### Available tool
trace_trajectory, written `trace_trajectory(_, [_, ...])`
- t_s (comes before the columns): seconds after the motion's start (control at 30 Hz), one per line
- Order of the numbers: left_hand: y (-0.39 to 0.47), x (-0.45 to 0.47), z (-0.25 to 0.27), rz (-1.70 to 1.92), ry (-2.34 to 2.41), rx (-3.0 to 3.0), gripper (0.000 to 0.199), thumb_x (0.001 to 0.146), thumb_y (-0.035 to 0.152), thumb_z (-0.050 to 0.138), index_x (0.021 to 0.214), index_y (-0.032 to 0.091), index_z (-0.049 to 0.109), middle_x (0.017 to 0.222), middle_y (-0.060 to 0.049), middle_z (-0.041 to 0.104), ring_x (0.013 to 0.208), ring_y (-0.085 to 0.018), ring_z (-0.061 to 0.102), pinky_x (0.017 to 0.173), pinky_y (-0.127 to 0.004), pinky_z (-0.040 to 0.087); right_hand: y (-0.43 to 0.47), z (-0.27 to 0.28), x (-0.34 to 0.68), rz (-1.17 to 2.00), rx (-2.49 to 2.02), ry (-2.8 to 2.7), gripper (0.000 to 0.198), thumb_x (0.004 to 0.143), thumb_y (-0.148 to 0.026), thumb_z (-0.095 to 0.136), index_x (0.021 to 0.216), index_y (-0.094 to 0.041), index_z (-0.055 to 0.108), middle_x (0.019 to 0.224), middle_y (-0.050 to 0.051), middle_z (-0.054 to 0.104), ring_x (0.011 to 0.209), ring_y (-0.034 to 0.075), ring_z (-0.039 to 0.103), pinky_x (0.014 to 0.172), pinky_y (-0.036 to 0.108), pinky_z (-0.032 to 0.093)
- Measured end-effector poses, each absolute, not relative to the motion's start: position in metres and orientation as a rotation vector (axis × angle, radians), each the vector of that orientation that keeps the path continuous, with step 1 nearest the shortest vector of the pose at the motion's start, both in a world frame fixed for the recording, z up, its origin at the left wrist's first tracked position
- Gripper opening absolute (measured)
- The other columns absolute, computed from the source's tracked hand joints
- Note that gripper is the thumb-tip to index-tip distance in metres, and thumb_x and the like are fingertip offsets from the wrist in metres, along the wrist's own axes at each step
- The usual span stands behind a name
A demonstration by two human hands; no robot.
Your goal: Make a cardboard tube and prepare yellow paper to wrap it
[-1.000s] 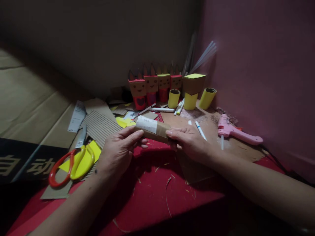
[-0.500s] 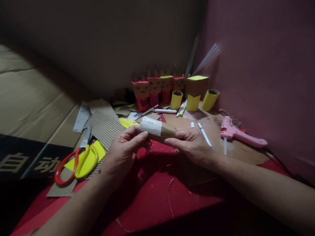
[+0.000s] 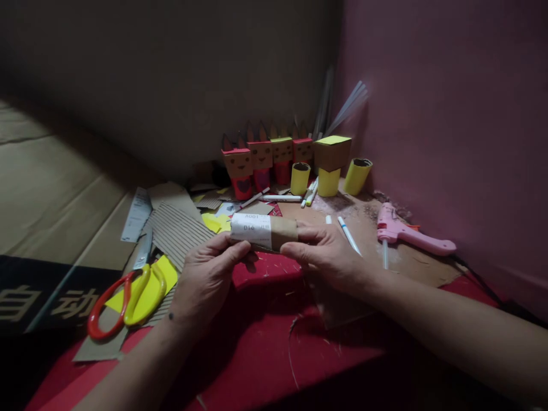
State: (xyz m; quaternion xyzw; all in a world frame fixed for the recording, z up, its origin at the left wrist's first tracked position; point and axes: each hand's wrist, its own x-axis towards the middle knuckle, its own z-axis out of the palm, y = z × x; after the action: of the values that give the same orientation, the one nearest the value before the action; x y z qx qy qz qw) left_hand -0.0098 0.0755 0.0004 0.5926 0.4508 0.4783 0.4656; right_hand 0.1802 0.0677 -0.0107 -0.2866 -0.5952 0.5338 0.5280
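Observation:
A brown cardboard tube [image 3: 284,229] with a white printed label lies sideways between my two hands, above the red surface. My left hand [image 3: 214,257] is closed on its labelled end, thumb in front. At the bare brown end, my right hand [image 3: 327,251] pinches the tube, its thumb on the near side and its fingers partly hidden behind. Scissors [image 3: 143,294] with one red and one yellow handle rest on cardboard scraps left of my left hand. A blue-banded marker [image 3: 349,235] lies beyond my right hand.
Box-headed cardboard figures [image 3: 238,165] stand at the back, beside yellow tubes [image 3: 358,177] and a yellow figure with a plain box head [image 3: 331,155]. A pink glue gun [image 3: 400,228] lies at right by the wall. A large carton [image 3: 55,188] fills the left; corrugated cardboard [image 3: 180,228] lies beside it.
The tube has rolled slightly, so more of the label's print shows. Both hands still grip it. The camera view has shifted a little.

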Motion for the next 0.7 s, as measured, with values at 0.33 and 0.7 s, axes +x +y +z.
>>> trace_trajectory(0.33, [0.075,-0.01,-0.001,1.157,1.09,1.461,0.008,0.077,0.024,0.068,0.072,0.018,0.069,0.066,0.002,0.066,0.064,-0.009,0.056,0.065,-0.019,0.045,0.08,-0.019,0.185,1.654,-0.807,-1.102,0.022,0.07,-0.033,0.072,0.061,-0.014,0.066,0.05,-0.004,0.05,0.041,0.006,0.038,0.04,0.022,0.025])
trace_trajectory(0.7, [0.07,-0.01,0.003,1.14,1.015,1.49,0.026,0.081,0.04,0.061,0.096,0.019,0.07,0.079,-0.004,0.071,0.068,-0.017,0.063,0.07,-0.029,0.052,0.083,-0.018,0.187,1.638,-0.766,-1.051,0.021,0.071,-0.031,0.072,0.061,-0.014,0.063,0.052,-0.004,0.051,0.042,0.005,0.037,0.037,0.019,0.028])
